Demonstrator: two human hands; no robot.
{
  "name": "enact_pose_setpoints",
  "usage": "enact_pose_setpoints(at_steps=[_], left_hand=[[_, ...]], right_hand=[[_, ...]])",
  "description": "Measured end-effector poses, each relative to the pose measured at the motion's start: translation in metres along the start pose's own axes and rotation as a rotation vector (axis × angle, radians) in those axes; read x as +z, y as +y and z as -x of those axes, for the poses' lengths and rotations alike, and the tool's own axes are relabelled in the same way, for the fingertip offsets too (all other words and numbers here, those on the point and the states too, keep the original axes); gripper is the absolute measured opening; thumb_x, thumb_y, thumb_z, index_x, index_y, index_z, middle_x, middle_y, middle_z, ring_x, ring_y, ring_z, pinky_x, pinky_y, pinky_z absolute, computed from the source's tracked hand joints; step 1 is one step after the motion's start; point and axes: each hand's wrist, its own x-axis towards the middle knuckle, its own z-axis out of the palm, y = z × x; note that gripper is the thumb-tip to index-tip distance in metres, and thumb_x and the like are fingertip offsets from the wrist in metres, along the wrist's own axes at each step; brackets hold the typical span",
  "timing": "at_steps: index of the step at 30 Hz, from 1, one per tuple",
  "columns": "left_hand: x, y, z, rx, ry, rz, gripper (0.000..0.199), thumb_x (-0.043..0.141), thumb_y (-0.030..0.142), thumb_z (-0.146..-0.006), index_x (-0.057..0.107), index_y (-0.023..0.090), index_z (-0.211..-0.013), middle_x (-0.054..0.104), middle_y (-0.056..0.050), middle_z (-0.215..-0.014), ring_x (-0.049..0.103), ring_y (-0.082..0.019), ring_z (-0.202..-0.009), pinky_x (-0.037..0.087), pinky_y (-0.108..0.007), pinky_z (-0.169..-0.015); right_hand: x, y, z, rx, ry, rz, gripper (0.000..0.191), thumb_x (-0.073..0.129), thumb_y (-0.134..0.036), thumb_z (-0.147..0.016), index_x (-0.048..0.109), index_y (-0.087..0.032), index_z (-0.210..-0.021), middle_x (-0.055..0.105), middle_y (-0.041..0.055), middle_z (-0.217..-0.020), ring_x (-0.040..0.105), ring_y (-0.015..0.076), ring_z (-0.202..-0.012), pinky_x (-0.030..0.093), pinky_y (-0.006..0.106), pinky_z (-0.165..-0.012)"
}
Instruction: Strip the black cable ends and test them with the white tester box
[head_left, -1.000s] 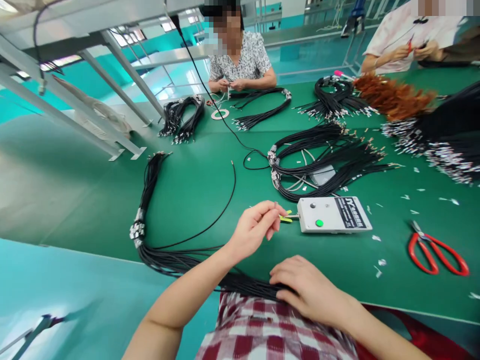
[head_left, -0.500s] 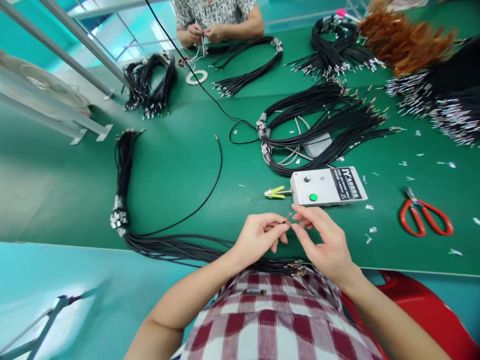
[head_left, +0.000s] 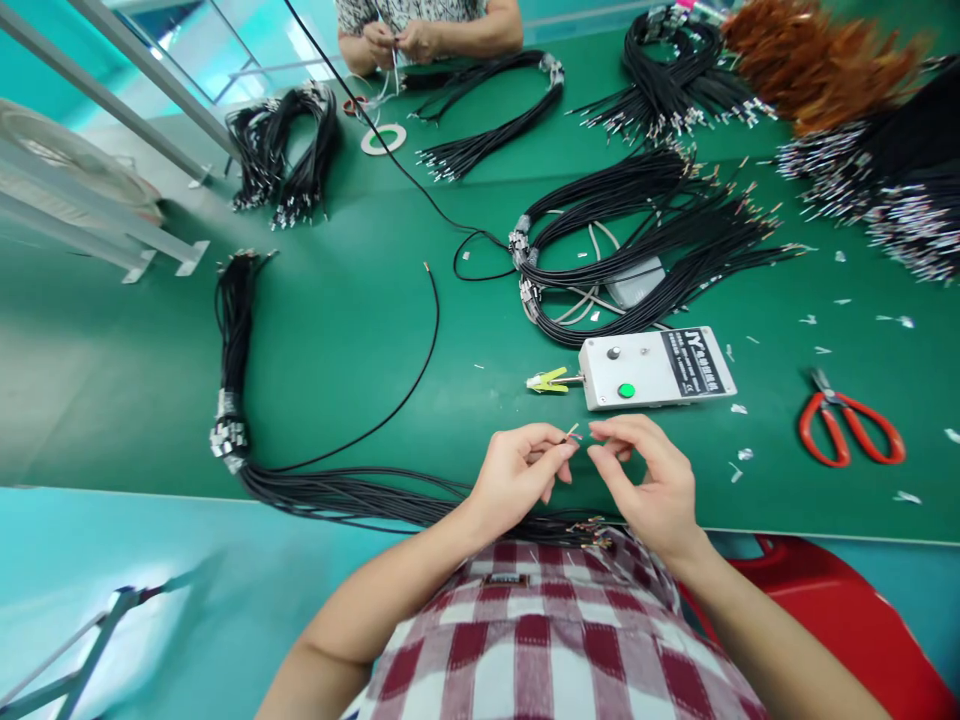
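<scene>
My left hand [head_left: 521, 465] is closed in a pinch on a cable end, from which thin coloured wires [head_left: 574, 434] fan out past the fingertips. Just to the right, my right hand [head_left: 649, 475] has its thumb and forefinger apart, close to the wire tips but not on them. A bundle of black cables [head_left: 352, 490] runs along the table's front edge beneath my left forearm, its stripped ends [head_left: 592, 530] by my shirt. Beyond my hands lies a white box [head_left: 630, 370] with a green button and a yellow clip [head_left: 549, 381] on its left end.
Red-handled pliers [head_left: 832, 415] lie to the right among white scraps. More black cable bundles [head_left: 637, 280] spread over the green table [head_left: 337, 350]. A roll of white tape [head_left: 384, 139] rests near a co-worker's hands [head_left: 401, 42] across the table. Metal posts [head_left: 150, 100] stand at left.
My right fingertips have drawn slightly away from the wires. The thin wires at my left fingertips now show spread apart. The whole view has shifted a little.
</scene>
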Motion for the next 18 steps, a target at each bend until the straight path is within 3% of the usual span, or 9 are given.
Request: enact_pose_setpoints(at_steps=[7,10,15,18], left_hand=[[-0.002,0.003,0.003,-0.005,-0.043,0.011,0.037,0.067,0.048,-0.085,0.065,0.012,-0.085,0.063,-0.001,-0.061,0.048,-0.005,-0.040,0.038,-0.018,-0.041],[-0.005,0.005,0.003,-0.034,-0.087,0.062,0.040,0.068,0.051,-0.084,0.063,0.012,-0.085,0.065,-0.002,-0.061,0.049,-0.005,-0.038,0.034,-0.018,-0.039],[-0.006,0.001,0.001,-0.088,-0.142,0.155,0.041,0.070,0.053,-0.082,0.061,0.012,-0.082,0.067,-0.003,-0.061,0.051,-0.007,-0.035,0.027,-0.017,-0.036],[-0.007,0.000,-0.001,-0.111,-0.153,0.196,0.042,0.072,0.053,-0.080,0.060,0.013,-0.082,0.068,-0.004,-0.060,0.052,-0.007,-0.035,0.025,-0.018,-0.035]], right_hand=[[0.014,-0.004,-0.011,0.120,-0.017,-0.204,0.003,0.071,-0.019,-0.087,0.070,-0.023,-0.087,0.065,0.0005,-0.082,0.057,0.0115,-0.068,0.046,0.027,-0.060],[0.019,-0.001,-0.010,0.203,-0.018,-0.318,0.004,0.073,-0.022,-0.085,0.071,-0.023,-0.082,0.066,0.0006,-0.079,0.058,0.0119,-0.068,0.046,0.026,-0.059],[0.024,0.005,-0.007,0.476,-0.088,-0.595,0.013,0.075,-0.033,-0.082,0.070,-0.022,-0.078,0.066,0.0001,-0.074,0.057,0.0105,-0.058,0.048,0.024,-0.052],[0.022,0.006,-0.007,0.539,-0.119,-0.642,0.015,0.076,-0.036,-0.081,0.071,-0.022,-0.081,0.067,0.0005,-0.075,0.059,0.0112,-0.061,0.050,0.024,-0.056]])
